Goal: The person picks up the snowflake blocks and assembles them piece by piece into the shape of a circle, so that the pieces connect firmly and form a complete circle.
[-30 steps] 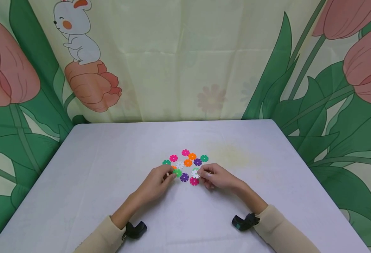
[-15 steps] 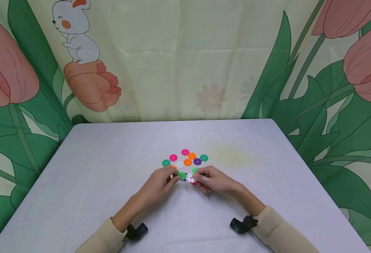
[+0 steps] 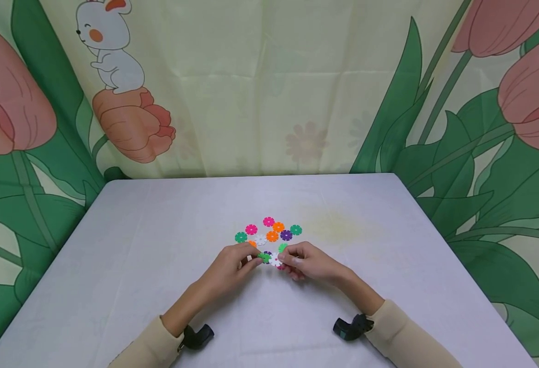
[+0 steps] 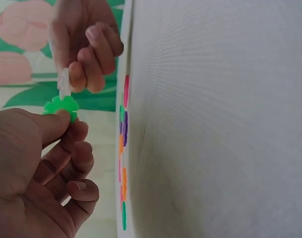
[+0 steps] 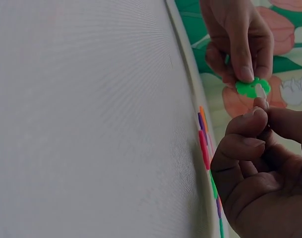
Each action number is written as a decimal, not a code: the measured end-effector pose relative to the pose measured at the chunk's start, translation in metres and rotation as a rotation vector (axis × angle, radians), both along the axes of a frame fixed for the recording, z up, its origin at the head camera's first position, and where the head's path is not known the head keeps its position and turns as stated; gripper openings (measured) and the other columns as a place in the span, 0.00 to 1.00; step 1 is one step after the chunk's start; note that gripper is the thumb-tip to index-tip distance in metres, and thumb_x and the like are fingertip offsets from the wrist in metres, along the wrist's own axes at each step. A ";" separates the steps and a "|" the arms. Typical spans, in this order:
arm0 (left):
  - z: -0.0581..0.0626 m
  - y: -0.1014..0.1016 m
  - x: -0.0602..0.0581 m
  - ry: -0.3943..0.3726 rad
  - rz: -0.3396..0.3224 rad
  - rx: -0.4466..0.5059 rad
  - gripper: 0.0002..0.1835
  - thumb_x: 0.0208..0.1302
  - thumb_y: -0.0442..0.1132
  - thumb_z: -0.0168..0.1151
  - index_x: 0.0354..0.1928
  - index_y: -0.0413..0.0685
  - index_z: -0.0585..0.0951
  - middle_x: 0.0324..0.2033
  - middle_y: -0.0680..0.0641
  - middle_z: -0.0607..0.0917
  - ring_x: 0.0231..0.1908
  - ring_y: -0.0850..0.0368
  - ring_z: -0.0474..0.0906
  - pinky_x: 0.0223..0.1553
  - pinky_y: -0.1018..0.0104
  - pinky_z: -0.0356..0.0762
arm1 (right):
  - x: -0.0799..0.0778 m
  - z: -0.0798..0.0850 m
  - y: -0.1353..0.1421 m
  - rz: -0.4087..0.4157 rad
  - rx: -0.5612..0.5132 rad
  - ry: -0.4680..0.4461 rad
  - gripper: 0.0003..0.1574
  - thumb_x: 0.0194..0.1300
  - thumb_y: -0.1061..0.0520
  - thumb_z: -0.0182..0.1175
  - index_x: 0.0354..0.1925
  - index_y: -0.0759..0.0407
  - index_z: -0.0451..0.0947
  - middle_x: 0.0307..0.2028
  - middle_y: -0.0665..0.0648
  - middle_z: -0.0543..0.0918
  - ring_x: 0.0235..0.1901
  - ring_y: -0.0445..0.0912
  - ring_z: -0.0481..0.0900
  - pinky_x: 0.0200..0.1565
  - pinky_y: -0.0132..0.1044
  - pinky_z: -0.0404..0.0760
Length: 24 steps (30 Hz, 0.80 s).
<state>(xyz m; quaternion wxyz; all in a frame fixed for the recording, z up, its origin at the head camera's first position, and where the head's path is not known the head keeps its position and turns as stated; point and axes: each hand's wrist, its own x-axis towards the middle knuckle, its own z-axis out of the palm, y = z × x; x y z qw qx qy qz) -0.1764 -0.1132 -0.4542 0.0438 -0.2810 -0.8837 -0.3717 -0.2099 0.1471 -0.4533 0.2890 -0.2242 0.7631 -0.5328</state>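
1. Head view: the left hand (image 3: 232,263) pinches a light-green disc (image 4: 61,105), notched like a flower, between thumb and fingers.
2. The right hand (image 3: 310,260) pinches a white disc (image 4: 65,83) between thumb and index finger.
3. Both wrist views show the 2 held discs above the table (image 3: 182,214), edges meeting or overlapping; whether they interlock cannot be told.
4. Loose discs lie flat just beyond the hands, including 2 orange (image 3: 272,236), 2 dark-green (image 3: 296,229) and 1 white (image 3: 260,239).
5. A black device (image 3: 353,327) sits at the right wrist; any label on it is too small to read.
6. A backdrop (image 3: 232,102) printed with tulips and 1 rabbit (image 3: 122,66) hangs behind the table.
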 end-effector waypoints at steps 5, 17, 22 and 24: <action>-0.001 0.000 -0.001 0.009 0.001 -0.002 0.05 0.68 0.37 0.72 0.44 0.51 0.90 0.34 0.55 0.88 0.30 0.69 0.75 0.36 0.74 0.80 | 0.000 -0.001 -0.001 -0.022 0.005 -0.004 0.22 0.81 0.51 0.57 0.43 0.71 0.82 0.28 0.53 0.79 0.23 0.43 0.72 0.28 0.28 0.75; 0.002 0.000 0.001 0.015 0.021 -0.006 0.07 0.66 0.36 0.74 0.44 0.50 0.92 0.34 0.52 0.91 0.29 0.69 0.75 0.33 0.75 0.79 | 0.002 -0.001 -0.004 -0.055 0.012 0.034 0.23 0.80 0.50 0.59 0.39 0.71 0.82 0.25 0.53 0.77 0.22 0.43 0.71 0.26 0.28 0.73; 0.002 0.000 0.001 0.029 0.022 -0.022 0.07 0.65 0.35 0.75 0.44 0.49 0.92 0.34 0.52 0.91 0.29 0.68 0.74 0.32 0.76 0.79 | 0.002 -0.001 -0.005 -0.049 0.010 0.041 0.23 0.80 0.51 0.59 0.38 0.72 0.82 0.24 0.53 0.77 0.22 0.43 0.70 0.26 0.28 0.72; 0.001 0.000 0.000 0.040 0.017 -0.022 0.07 0.65 0.35 0.74 0.44 0.48 0.92 0.34 0.52 0.91 0.29 0.68 0.75 0.32 0.76 0.79 | 0.002 -0.002 -0.005 -0.047 0.006 0.043 0.23 0.80 0.51 0.59 0.38 0.72 0.82 0.24 0.53 0.77 0.22 0.42 0.70 0.26 0.28 0.72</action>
